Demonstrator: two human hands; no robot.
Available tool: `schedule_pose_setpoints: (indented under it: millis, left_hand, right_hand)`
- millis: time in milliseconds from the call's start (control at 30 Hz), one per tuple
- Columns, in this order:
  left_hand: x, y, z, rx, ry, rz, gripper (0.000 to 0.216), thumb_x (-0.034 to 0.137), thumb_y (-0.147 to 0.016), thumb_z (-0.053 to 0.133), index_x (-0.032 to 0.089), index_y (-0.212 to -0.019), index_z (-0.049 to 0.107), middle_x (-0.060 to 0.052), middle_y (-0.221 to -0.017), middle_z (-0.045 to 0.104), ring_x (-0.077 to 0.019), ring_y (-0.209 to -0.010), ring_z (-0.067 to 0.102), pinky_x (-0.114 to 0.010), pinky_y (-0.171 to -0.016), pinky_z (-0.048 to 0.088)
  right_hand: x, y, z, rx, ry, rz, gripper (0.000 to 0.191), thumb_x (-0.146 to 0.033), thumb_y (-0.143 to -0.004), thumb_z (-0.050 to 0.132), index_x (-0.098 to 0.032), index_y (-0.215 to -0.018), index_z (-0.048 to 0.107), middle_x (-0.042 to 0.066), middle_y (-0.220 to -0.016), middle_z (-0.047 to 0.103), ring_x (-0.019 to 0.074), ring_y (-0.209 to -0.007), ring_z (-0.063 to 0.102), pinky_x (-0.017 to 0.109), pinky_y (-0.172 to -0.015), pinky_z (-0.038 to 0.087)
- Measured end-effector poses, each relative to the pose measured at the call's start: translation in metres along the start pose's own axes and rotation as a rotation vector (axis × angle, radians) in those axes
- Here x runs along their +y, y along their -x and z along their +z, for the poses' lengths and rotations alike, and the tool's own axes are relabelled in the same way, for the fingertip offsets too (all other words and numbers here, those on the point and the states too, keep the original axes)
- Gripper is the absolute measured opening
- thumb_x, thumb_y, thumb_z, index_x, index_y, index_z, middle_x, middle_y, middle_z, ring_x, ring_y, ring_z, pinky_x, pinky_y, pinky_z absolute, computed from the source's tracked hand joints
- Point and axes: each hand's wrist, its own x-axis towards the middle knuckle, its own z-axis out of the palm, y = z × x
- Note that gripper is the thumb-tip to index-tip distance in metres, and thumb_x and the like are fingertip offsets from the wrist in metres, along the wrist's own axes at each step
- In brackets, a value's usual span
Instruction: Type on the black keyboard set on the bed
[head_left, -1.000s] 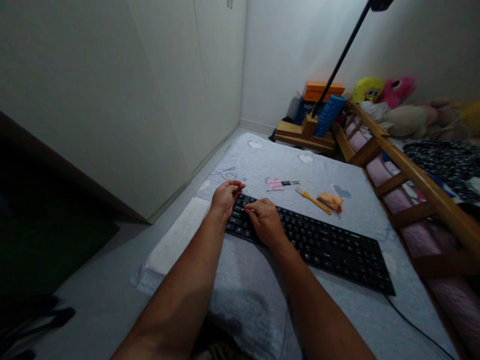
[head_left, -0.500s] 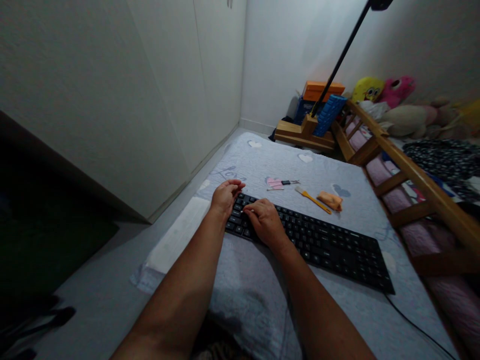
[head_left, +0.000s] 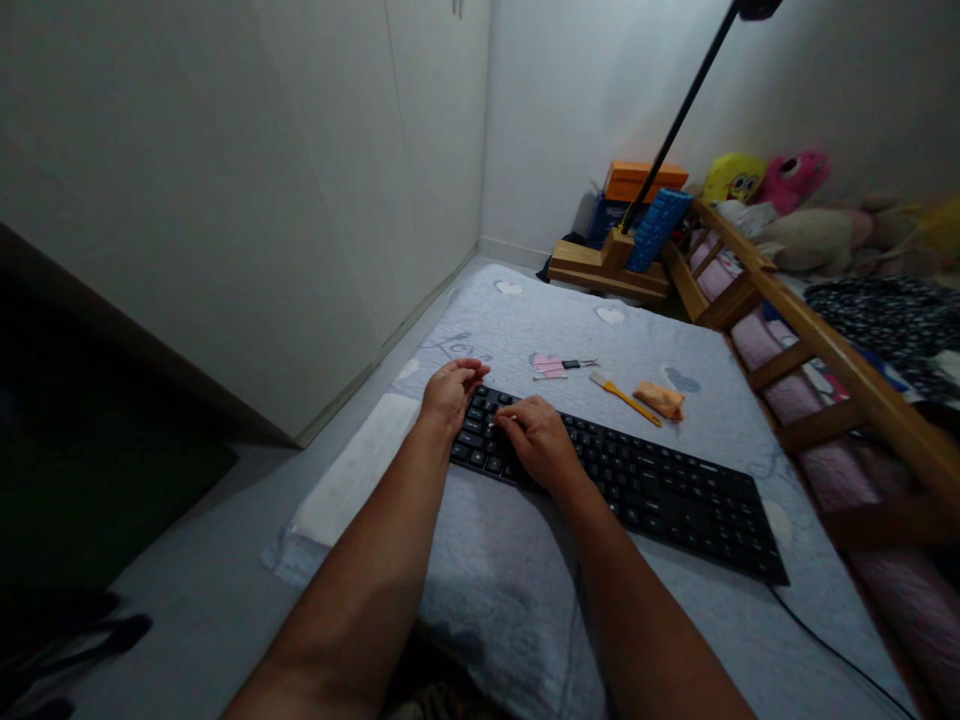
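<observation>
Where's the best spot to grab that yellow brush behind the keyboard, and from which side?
I'd pinch the yellow brush mid-handle, coming from above. It lies flat, its slim handle slanting toward you and to the right, the pale bristles at the far left end. The handle's tip sits near the keyboard and the orange bundle, so mid-handle probably leaves fingers more room.

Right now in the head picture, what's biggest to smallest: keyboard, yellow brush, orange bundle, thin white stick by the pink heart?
1. Keyboard
2. Yellow brush and orange bundle, unranked: one's longer, the other's chunkier
3. Thin white stick
</observation>
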Motion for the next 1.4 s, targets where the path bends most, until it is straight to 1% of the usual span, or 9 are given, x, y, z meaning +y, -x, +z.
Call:
schedule_pose_setpoints:
  millis: [433, 700, 1067, 1400]
  left_hand:
    - [0.002, 0.003, 0.002, 0.010, -0.014, -0.002, 0.017, 0.002, -0.063, 0.050, 0.014, -0.071, 0.059, -0.003, -0.068, 0.065, -0.0101, -0.069, 0.061, -0.023, -0.073, 0.045]
    - [-0.001, -0.001, 0.000, -0.001, -0.024, 0.009, 0.018, 0.003, -0.061, 0.050, 0.014, -0.071, 0.059, -0.004, -0.069, 0.065, -0.0112, -0.069, 0.061, -0.025, -0.075, 0.045]
    - [0.000, 0.000, 0.000, -0.008, -0.021, 0.012, 0.017, 0.002, -0.062, 0.050, 0.013, -0.071, 0.058, -0.004, -0.068, 0.065, -0.0103, -0.067, 0.060, -0.023, -0.073, 0.044]
    - [0.000, 0.001, 0.001, -0.002, -0.024, 0.015, 0.017, 0.002, -0.062, 0.050, 0.014, -0.070, 0.059, -0.004, -0.067, 0.065, -0.0103, -0.067, 0.060, -0.023, -0.074, 0.044]
  right_hand:
    - [0.001, 0.001, -0.003, -0.012, 0.005, 0.024, 0.014, -0.019, -0.086, 0.055, -0.020, -0.084, 0.069, 0.005, -0.082, 0.067, 0.0181, -0.083, 0.057, 0.031, -0.080, 0.043]
    - [-0.001, 0.000, 0.005, -0.013, -0.010, 0.012, 0.016, -0.019, -0.086, 0.055, -0.021, -0.087, 0.071, 0.004, -0.083, 0.068, 0.0183, -0.084, 0.056, 0.033, -0.081, 0.042]
    - [-0.001, -0.002, 0.010, 0.021, -0.023, 0.008, 0.015, -0.019, -0.086, 0.057, -0.020, -0.089, 0.071, 0.005, -0.081, 0.068, 0.0182, -0.083, 0.056, 0.031, -0.079, 0.043]
    - [0.001, -0.005, 0.012, 0.040, 0.030, 0.040, 0.016, -0.019, -0.086, 0.056, -0.021, -0.091, 0.071, 0.005, -0.084, 0.070, 0.0203, -0.085, 0.055, 0.034, -0.080, 0.042]
